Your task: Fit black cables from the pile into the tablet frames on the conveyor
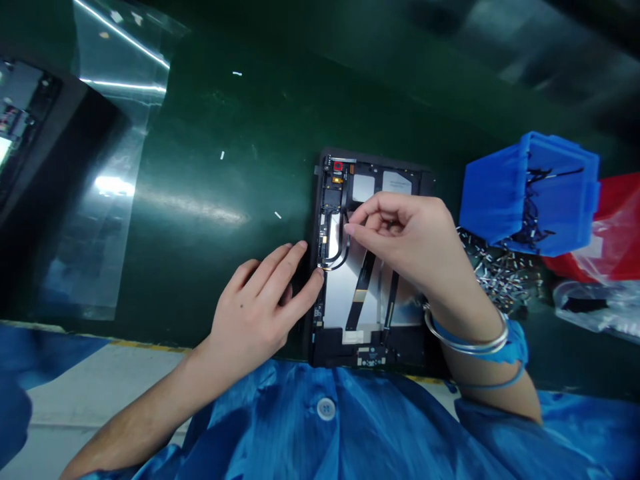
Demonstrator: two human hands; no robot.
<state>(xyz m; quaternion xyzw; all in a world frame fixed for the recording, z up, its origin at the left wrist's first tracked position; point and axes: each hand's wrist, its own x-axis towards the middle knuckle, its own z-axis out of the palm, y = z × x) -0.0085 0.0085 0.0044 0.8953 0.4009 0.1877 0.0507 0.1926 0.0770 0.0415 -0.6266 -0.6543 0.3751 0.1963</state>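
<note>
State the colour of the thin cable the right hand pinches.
The thin cable is black, shown in the head view.

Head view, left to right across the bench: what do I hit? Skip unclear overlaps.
Open electronic device cut off at the edge → left hand → opened tablet → blue bin → red item.

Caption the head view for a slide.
Right hand pinches a thin black cable over an opened device; left hand at its edge.
</note>
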